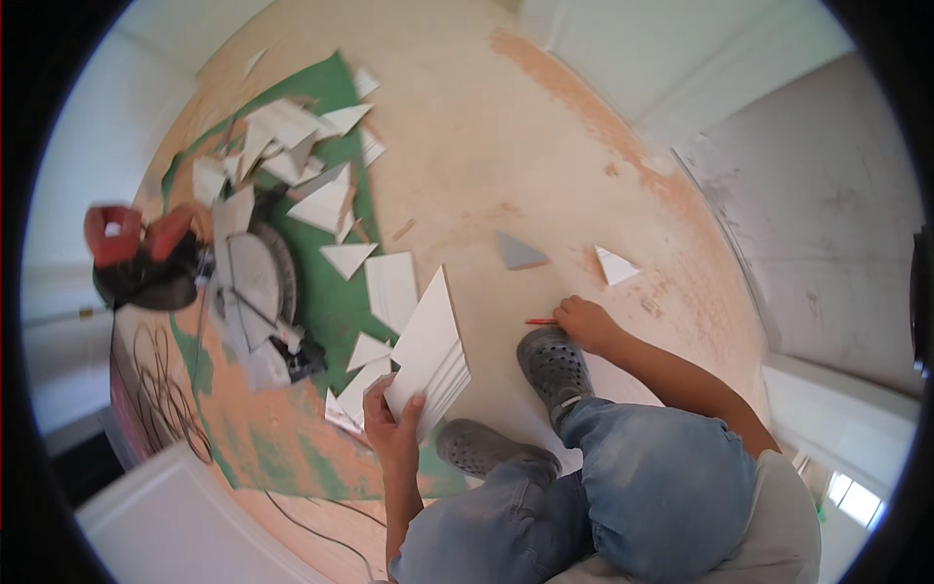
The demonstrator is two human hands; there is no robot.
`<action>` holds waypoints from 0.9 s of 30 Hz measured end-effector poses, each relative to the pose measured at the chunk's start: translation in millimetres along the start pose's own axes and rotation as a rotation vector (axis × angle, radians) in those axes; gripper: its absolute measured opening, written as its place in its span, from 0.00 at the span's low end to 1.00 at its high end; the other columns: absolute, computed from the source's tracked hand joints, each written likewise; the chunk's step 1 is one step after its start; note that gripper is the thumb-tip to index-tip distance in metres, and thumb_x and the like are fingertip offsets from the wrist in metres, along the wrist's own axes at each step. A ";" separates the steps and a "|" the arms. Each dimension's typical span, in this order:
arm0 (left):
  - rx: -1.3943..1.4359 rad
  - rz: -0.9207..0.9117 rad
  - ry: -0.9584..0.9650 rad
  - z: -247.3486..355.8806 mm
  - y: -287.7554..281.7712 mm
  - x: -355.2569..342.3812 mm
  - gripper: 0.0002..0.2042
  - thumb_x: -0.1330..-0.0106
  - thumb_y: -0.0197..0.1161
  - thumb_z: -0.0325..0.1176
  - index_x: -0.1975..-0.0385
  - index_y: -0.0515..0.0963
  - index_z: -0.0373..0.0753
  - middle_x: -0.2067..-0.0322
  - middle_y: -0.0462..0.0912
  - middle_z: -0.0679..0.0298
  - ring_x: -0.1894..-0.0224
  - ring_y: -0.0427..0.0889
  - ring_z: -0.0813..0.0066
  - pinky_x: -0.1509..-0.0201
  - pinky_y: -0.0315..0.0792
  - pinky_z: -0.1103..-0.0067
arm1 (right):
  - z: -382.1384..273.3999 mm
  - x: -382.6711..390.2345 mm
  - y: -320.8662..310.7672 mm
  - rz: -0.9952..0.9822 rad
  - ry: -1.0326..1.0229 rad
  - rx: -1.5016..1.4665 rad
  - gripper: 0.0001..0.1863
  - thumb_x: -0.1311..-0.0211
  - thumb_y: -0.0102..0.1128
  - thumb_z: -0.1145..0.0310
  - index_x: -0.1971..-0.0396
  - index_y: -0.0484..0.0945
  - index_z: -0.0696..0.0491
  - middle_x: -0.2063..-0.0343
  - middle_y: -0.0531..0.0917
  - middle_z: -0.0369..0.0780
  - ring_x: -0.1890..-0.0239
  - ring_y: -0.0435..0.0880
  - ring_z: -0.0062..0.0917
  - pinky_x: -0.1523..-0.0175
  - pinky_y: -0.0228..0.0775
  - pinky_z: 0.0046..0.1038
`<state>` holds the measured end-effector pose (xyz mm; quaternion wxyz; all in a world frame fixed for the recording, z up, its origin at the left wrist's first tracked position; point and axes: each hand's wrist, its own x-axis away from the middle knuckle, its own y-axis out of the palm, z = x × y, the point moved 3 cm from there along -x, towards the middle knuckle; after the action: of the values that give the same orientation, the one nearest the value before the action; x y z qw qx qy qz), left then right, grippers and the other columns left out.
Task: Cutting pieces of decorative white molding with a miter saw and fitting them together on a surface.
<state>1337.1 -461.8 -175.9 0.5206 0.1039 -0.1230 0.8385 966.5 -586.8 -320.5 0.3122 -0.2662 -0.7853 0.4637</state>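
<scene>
My left hand point(389, 420) grips a white pointed piece of trim board point(429, 343) by its lower end, holding it tilted above the floor. My right hand point(584, 321) reaches down to the floor beside my right shoe point(553, 362) and closes on a red pencil point(538, 321). A long white board point(623, 382) lies on the floor under my right shoe and forearm. My left shoe point(475, 448) rests nearer to me.
A mitre saw point(248, 292) with a red motor point(131, 238) stands on a green mat point(336, 292) at the left, among several white offcuts point(292, 136). A grey triangle point(518, 253) and a white triangle point(615, 265) lie ahead. White walls and baseboard point(837, 399) run at the right.
</scene>
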 end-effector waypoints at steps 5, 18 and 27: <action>-0.040 -0.187 0.003 25.7 62.7 -18.8 0.27 0.32 0.78 0.34 0.38 0.75 0.33 0.45 0.81 0.60 0.42 0.80 0.70 0.34 0.72 0.73 | 10.1 25.0 -16.2 0.060 0.321 -0.118 0.07 0.37 0.61 0.73 0.60 0.79 0.55 0.62 0.84 0.46 0.57 0.86 0.42 0.52 0.81 0.41; -0.031 -0.897 0.053 84.5 279.8 -26.6 0.25 0.31 0.77 0.33 0.38 0.76 0.34 0.43 0.80 0.60 0.42 0.80 0.71 0.34 0.73 0.73 | -12.4 163.0 -287.3 0.630 0.542 -1.430 0.24 0.27 0.56 0.75 0.32 0.77 0.62 0.48 0.89 0.43 0.51 0.89 0.26 0.37 0.77 0.29; -0.026 -1.016 0.489 155.5 390.9 22.5 0.23 0.32 0.77 0.33 0.41 0.78 0.32 0.45 0.83 0.57 0.42 0.79 0.65 0.32 0.71 0.70 | -42.5 289.4 -310.7 0.162 0.732 -1.121 0.21 0.25 0.63 0.64 0.40 0.84 0.61 0.55 0.93 0.42 0.60 0.94 0.24 0.45 0.81 0.29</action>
<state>983.2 -658.7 -59.9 0.8736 -0.0538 0.0563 0.4804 765.9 -491.1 43.7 0.3369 -0.5861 -0.7283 -0.1122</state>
